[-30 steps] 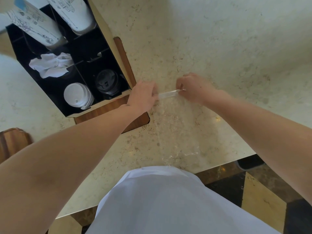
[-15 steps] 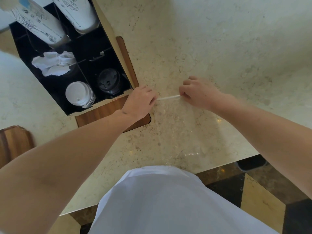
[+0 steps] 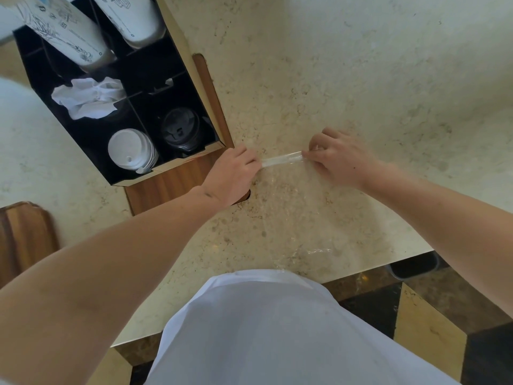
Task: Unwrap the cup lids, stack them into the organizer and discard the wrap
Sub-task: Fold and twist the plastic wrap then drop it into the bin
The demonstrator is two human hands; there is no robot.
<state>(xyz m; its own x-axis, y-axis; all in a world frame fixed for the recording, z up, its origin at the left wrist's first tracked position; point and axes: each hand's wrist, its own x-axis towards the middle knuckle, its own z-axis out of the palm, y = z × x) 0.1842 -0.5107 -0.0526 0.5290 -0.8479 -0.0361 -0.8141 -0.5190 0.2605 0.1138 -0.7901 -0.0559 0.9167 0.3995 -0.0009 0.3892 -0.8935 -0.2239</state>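
Note:
A clear plastic wrap (image 3: 294, 218) lies flat on the stone counter, reaching from my hands down to the near edge. Its far edge is rolled into a thin strip (image 3: 281, 160). My left hand (image 3: 231, 173) pinches one end of that strip and my right hand (image 3: 337, 157) pinches the other. To the left stands the black organizer (image 3: 33, 76). White lids (image 3: 130, 150) are stacked in its front left compartment and black lids (image 3: 180, 130) in the front right one.
Crumpled white napkins (image 3: 88, 97) and two stacks of paper cups (image 3: 69, 37) fill the organizer's other compartments. The organizer sits on a wooden tray (image 3: 172, 184). A wooden board (image 3: 25, 240) lies at far left. The counter's near edge (image 3: 410, 254) is close to my body.
Both hands have shifted slightly toward me along the wrap, rolling its far edge, and the strip between them is a little longer.

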